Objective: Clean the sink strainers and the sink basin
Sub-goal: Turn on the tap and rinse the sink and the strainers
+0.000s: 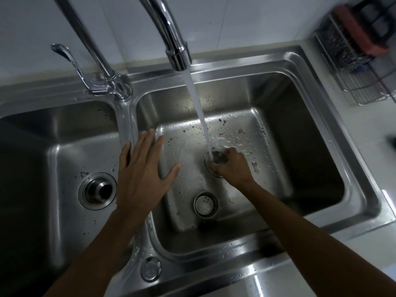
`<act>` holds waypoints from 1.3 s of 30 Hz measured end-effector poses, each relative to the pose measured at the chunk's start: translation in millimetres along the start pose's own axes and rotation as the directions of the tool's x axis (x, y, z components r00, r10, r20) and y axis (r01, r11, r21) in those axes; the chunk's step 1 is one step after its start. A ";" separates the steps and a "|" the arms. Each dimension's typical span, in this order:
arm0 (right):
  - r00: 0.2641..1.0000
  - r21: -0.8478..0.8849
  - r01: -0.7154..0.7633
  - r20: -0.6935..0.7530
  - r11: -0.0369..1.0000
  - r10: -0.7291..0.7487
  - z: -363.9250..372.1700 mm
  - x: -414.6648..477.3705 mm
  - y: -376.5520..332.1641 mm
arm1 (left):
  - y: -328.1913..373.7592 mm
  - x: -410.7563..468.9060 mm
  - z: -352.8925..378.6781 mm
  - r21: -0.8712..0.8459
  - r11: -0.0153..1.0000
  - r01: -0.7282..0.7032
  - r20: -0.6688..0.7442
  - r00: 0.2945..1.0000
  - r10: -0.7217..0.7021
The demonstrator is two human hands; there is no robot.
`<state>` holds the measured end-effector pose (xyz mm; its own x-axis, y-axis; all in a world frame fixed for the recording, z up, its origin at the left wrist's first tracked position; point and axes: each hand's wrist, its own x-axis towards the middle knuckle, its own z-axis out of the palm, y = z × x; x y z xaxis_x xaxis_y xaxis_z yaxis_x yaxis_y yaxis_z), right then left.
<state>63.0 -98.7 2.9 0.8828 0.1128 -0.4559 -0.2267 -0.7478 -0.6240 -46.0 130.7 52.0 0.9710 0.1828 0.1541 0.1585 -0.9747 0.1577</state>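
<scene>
With right hand (232,166) grip holding strainer (220,157) under faucet (177,54) stream, left hand (141,168) splayed wide, empty, on divider (126,123): rotate strainer, flushing all debris.

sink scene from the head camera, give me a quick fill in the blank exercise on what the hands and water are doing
1. The water stream from the faucet falls into the ____ basin.
2. The right hand grips a dark strainer under the ____.
3. The left hand rests with fingers ____ on the divider between the basins.
4. The drain in the left basin is ____, with no strainer in it.

Missing words: right; water; spread; open
</scene>
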 end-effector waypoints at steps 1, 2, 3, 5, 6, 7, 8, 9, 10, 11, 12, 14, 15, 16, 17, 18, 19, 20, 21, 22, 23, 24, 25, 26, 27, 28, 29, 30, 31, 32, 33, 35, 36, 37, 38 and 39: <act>0.999 -0.006 -0.054 -0.005 0.999 0.054 -3.9 -1.3 4.0 | 0.4 -0.1 0.1 0.002 1.000 0.002 -0.004 1.000 -0.002; 0.996 -0.033 -0.093 0.011 0.995 0.093 -6.8 -2.7 7.8 | 0.8 -0.2 0.3 0.005 1.000 0.004 -0.010 1.000 -0.004; 0.993 -0.066 -0.107 0.051 0.992 0.110 -8.1 -4.0 10.9 | 1.0 -0.5 0.3 0.007 1.000 0.004 -0.017 1.000 -0.004; 0.980 -0.100 -0.112 0.152 0.989 0.126 -6.8 -6.8 11.6 | 0.9 -1.0 0.3 0.007 1.000 0.005 -0.027 1.000 -0.004; 0.976 -0.097 -0.116 0.173 0.989 0.131 -6.2 -6.4 9.1 | 0.8 -1.0 0.1 0.006 1.000 0.004 -0.030 1.000 -0.004; 0.978 -0.081 -0.115 0.165 0.990 0.127 -6.6 -5.6 5.9 | 0.9 -0.8 -0.4 0.006 1.000 0.004 -0.030 1.000 -0.004; 0.982 -0.056 -0.122 0.136 0.991 0.128 -7.9 -3.8 3.6 | 1.0 -0.8 -0.7 0.009 1.000 0.004 -0.028 1.000 -0.004; 0.985 -0.027 -0.141 0.102 0.990 0.143 -10.0 -1.6 2.3 | 1.2 -0.9 -0.9 0.011 1.000 0.004 -0.028 1.000 -0.004; 0.982 -0.009 -0.172 0.076 0.985 0.172 -12.1 0.0 1.1 | 1.3 -1.0 -1.0 0.012 1.000 0.005 -0.029 1.000 -0.004; 0.976 -0.011 -0.204 0.072 0.979 0.204 -13.8 1.0 1.6 | 1.2 -1.1 -1.1 0.010 1.000 0.005 -0.027 1.000 -0.004; 0.970 -0.031 -0.224 0.091 0.974 0.226 -14.2 0.9 3.7 | 1.1 -1.0 -1.2 0.006 1.000 0.005 -0.021 1.000 -0.005; 0.959 -0.081 -0.231 0.148 0.970 0.241 -14.0 -3.3 7.9 | 0.9 -1.0 -1.9 -0.004 1.000 0.008 -0.008 1.000 -0.008; 0.957 -0.103 -0.221 0.169 0.970 0.236 -14.2 -5.8 9.3 | 1.0 -0.8 -2.4 -0.004 1.000 0.010 -0.005 1.000 -0.010; 0.959 -0.132 -0.198 0.180 0.971 0.220 -14.5 -7.5 10.7 | 1.2 -0.6 -2.7 -0.003 1.000 0.012 -0.002 1.000 -0.012; 0.963 -0.169 -0.164 0.185 0.972 0.195 -14.7 -8.6 11.6 | 1.6 -0.4 -3.0 -0.004 1.000 0.013 0.001 1.000 -0.013; 0.968 -0.216 -0.129 0.184 0.968 0.170 -14.8 -9.7 11.8 | 2.0 -0.3 -3.4 -0.007 1.000 0.013 0.002 1.000 -0.013; 0.972 -0.269 -0.095 0.181 0.958 0.148 -14.8 -11.0 11.4 | 2.3 -0.4 -3.8 -0.009 1.000 0.014 0.004 1.000 -0.014; 0.975 -0.330 -0.065 0.180 0.942 0.130 -14.7 -12.3 10.5 | 2.4 -0.5 -4.3 -0.010 1.000 0.015 0.007 1.000 -0.015; 0.978 -0.397 -0.031 0.178 0.917 0.111 -14.3 -13.3 9.7 | 2.4 -0.6 -4.6 -0.010 1.000 0.016 0.009 1.000 -0.016; 0.981 -0.464 0.005 0.176 0.886 0.086 -14.2 -14.4 8.8 | 2.4 -0.5 -5.0 -0.010 1.000 0.015 0.010 1.000 -0.015; 0.983 -0.518 0.046 0.175 0.854 0.054 -14.4 -15.1 7.7 | 2.7 -0.4 -5.4 -0.010 1.000 0.013 0.009 1.000 -0.013; 0.984 -0.558 0.085 0.175 0.826 0.017 -14.7 -15.9 6.4 | 2.8 -0.4 -5.9 -0.009 1.000 0.012 0.010 1.000 -0.012; 0.984 -0.592 0.121 0.174 0.797 -0.020 -15.2 -16.4 5.0 | 2.8 -0.3 -6.2 -0.009 1.000 0.011 0.011 1.000 -0.011; 0.984 -0.630 0.150 0.173 0.762 -0.051 -16.3 -16.6 4.1 | 2.9 -0.1 -6.4 -0.012 1.000 0.010 0.013 1.000 -0.010; 0.982 -0.670 0.170 0.173 0.723 -0.071 -17.8 -16.9 3.9 | 3.0 0.0 -6.8 -0.012 1.000 0.009 0.014 1.000 -0.008; 0.982 -0.709 0.179 0.174 0.682 -0.076 -20.2 -17.4 4.6 | 3.4 0.0 -6.9 -0.012 1.000 0.008 0.015 1.000 -0.007; 0.981 -0.740 0.178 0.182 0.649 -0.062 -23.5 -18.0 6.7 | 3.5 -0.1 -6.8 -0.012 1.000 0.008 0.014 1.000 -0.008; 0.980 -0.759 0.174 0.198 0.628 -0.032 -27.0 -19.0 10.1 | 3.6 0.0 -6.6 -0.012 1.000 0.009 0.013 1.000 -0.009; 0.976 -0.766 0.169 0.218 0.620 0.003 -30.2 -20.2 14.5 | 3.4 0.0 -6.3 -0.011 1.000 0.011 0.013 1.000 -0.011; 0.970 -0.761 0.167 0.240 0.626 0.034 -32.8 -21.8 19.5 | 3.2 0.1 -5.8 -0.010 1.000 0.014 0.015 1.000 -0.014; 0.964 -0.746 0.166 0.259 0.645 0.052 -34.2 -23.8 24.8 | 2.9 0.2 -5.3 -0.011 1.000 0.014 0.015 1.000 -0.014; 0.957 -0.707 0.169 0.283 0.687 0.056 -33.9 -29.1 34.3 | 2.3 -0.1 -4.7 -0.014 1.000 0.009 0.009 1.000 -0.008; 0.956 -0.699 0.171 0.289 0.695 0.056 -33.2 -31.6 37.7 | 2.2 -0.1 -4.4 -0.012 1.000 0.005 0.005 1.000 -0.005; 0.955 -0.698 0.172 0.292 0.696 0.056 -32.6 -33.2 40.5 | 2.0 0.0 -4.3 -0.010 1.000 0.002 0.004 1.000 -0.002; 0.954 -0.698 0.172 0.294 0.695 0.059 -32.4 -34.2 42.8 | 1.8 0.2 -4.2 -0.008 1.000 0.002 0.010 1.000 -0.001; 0.953 -0.697 0.170 0.297 0.697 0.064 -32.3 -34.2 44.5 | 1.8 0.5 -4.1 -0.009 1.000 0.003 0.018 1.000 -0.003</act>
<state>36.1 -157.0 11.3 0.7047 0.2540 -0.6624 0.2791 -0.9577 -0.0702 -46.0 129.6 56.4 0.9736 0.1830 0.1361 0.1595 -0.9729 0.1673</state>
